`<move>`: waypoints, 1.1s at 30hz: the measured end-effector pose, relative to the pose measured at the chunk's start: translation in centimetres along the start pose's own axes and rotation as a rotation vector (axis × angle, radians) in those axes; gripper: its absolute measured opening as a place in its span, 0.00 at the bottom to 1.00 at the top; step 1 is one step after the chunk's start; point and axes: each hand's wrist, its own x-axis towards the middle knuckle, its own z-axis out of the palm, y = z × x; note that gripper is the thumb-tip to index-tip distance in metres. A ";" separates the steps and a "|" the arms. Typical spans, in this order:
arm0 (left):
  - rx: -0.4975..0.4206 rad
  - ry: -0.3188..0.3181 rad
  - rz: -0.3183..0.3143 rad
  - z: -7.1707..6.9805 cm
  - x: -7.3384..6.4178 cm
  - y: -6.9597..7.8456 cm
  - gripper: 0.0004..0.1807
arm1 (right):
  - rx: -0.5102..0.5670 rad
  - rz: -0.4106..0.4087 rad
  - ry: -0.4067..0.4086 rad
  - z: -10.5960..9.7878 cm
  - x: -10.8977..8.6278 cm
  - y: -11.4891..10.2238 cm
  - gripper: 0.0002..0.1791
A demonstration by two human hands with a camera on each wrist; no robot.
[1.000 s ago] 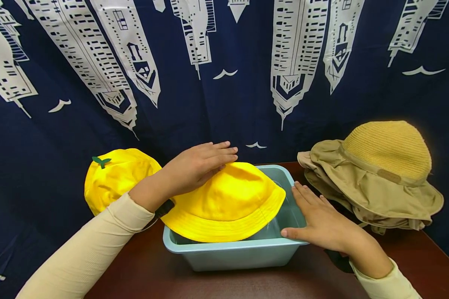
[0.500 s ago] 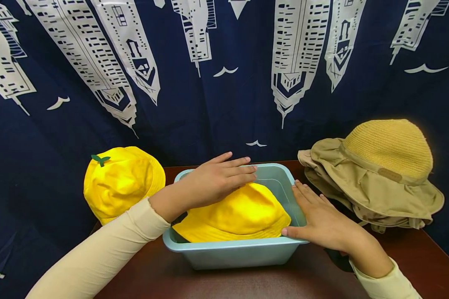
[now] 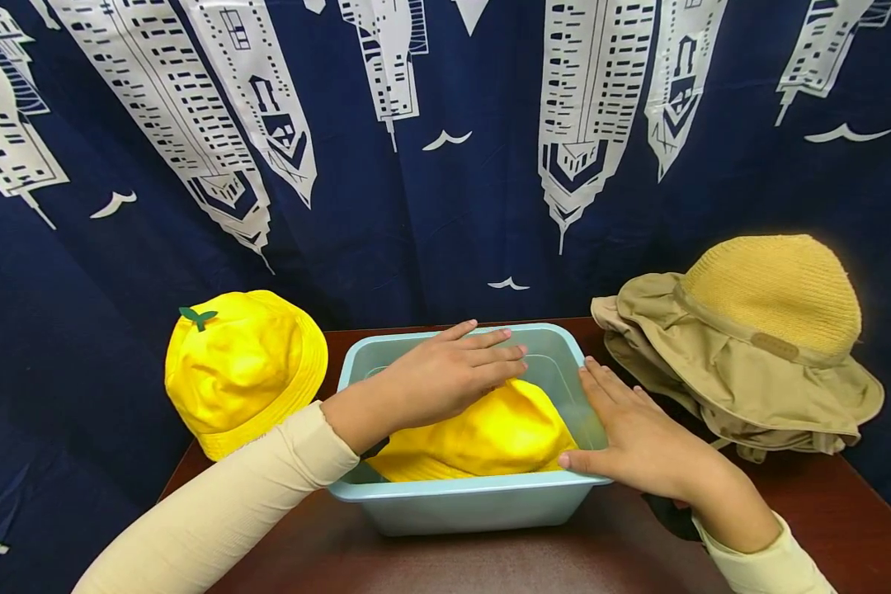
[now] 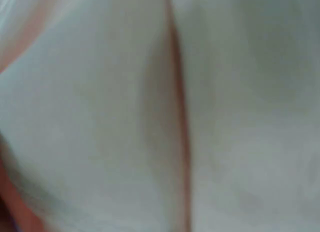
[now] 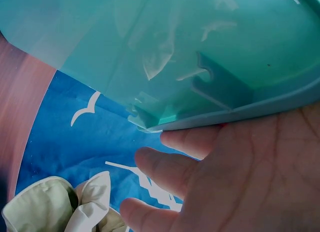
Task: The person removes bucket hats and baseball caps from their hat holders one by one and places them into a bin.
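Observation:
A yellow bucket hat (image 3: 490, 437) lies inside a light blue plastic tub (image 3: 475, 511), below the level of its rim at the back. My left hand (image 3: 445, 371) lies over the hat's crown with its fingers stretched out; its thumb and palm are hidden. At the tub's right side rests my right hand (image 3: 649, 441), fingers straight along the outside and the thumb at the front corner of the rim. From the right wrist, the straight fingers (image 5: 170, 167) appear beside the tub's wall (image 5: 115, 47). Only a blurred pale surface fills the left wrist view.
Left of the tub sits another yellow bucket hat (image 3: 245, 371) with a green sprout on top. A stack of beige hats, a straw-crowned hat (image 3: 775, 305) uppermost, stands at the right. Behind the brown table (image 3: 483, 565) hangs a navy curtain (image 3: 431, 223) printed with buildings.
My left hand has moved right and down, and the hat beneath it has sunk from above the tub's rim into the tub. The right hand has stayed in place.

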 end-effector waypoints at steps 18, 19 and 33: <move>-0.064 -0.200 0.024 1.7 0.2 0.6 0.22 | -0.006 -0.010 0.006 0.0 0.1 -0.1 0.63; -0.070 -0.222 0.028 1.9 0.2 0.7 0.22 | -0.006 -0.009 0.006 -0.1 0.1 -0.1 0.63; -0.107 -0.340 -0.003 1.8 0.0 0.7 0.24 | -0.002 -0.004 0.009 0.1 0.0 0.0 0.64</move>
